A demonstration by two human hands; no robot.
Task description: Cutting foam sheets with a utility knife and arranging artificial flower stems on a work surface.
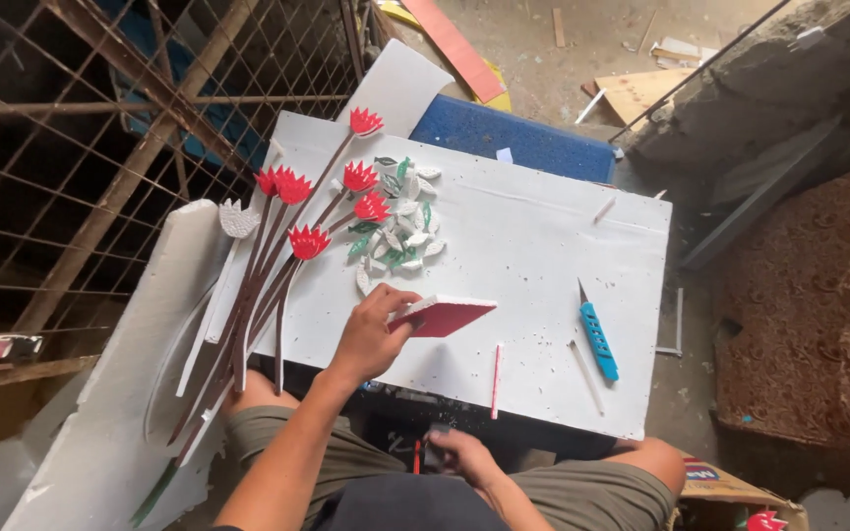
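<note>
My left hand grips the left end of a red foam sheet with a white edge, holding it over the white board. My right hand is down below the board's near edge, between my knees, closed around a small dark object that I cannot make out. Several red foam flowers on long brown stems lie on the board's left side. A pile of white and green foam leaves sits beside them. A blue-handled craft knife lies to the right of the red sheet.
A thin red strip and a white stick lie near the board's front edge. White foam panels lean at the left, next to a rusty wire frame. A blue mat lies behind the board. Cardboard box at lower right.
</note>
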